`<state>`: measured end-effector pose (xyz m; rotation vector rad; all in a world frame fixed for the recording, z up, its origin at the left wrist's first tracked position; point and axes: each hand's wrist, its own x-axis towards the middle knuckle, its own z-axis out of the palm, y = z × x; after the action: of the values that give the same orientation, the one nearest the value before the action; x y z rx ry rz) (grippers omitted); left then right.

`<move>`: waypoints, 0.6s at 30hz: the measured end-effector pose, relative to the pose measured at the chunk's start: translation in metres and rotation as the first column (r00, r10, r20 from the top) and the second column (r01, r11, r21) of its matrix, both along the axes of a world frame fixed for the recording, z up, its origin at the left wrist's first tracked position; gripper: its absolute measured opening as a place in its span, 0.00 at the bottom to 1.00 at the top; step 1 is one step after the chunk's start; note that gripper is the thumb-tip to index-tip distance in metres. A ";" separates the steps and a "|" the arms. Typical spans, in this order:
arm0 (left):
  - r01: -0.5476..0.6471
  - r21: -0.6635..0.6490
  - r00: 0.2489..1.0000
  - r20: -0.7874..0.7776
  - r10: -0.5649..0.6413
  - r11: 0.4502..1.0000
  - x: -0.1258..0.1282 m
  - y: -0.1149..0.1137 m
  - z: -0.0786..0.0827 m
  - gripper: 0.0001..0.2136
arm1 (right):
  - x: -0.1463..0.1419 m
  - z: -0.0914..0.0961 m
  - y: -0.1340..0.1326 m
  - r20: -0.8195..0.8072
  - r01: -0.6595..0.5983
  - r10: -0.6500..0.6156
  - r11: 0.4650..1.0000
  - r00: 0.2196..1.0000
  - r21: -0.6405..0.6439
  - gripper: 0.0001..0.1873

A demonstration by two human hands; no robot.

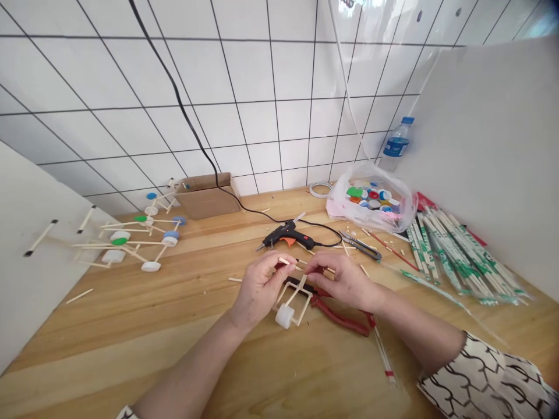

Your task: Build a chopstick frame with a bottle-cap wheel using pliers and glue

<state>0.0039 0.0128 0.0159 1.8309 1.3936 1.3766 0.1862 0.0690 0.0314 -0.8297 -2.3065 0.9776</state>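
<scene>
Between the thumb and fingers of my left hand (264, 285) is a short wooden stick (285, 261), pointing toward my other hand. A small dark tip shows in the gap between the two hands. My right hand (338, 279) is closed, its fingertips pinched at the upper end of a small frame of wooden sticks (301, 288). A white bottle cap (285, 316) sits at the frame's near end. Below my right hand lie red-handled pliers (343, 319), their jaws partly hidden by the frame and fingers.
A black glue gun (290, 234) lies behind my hands, near a utility knife (361, 247). At right are a bag of bottle caps (371, 201), wrapped chopsticks (463, 253) and a water bottle (397, 142). Stick-and-cap models (144, 235) and a cardboard box (207, 198) stand left.
</scene>
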 end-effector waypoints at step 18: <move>-0.295 -0.204 0.773 -0.625 0.107 0.934 -0.027 0.006 0.016 0.12 | -0.014 0.008 -0.047 0.223 -0.249 0.146 0.789 0.964 0.561 0.08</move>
<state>-0.0231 0.0190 0.0318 2.0456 2.0427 0.6021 0.1717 0.0221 0.0393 -0.4201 -2.6581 0.2167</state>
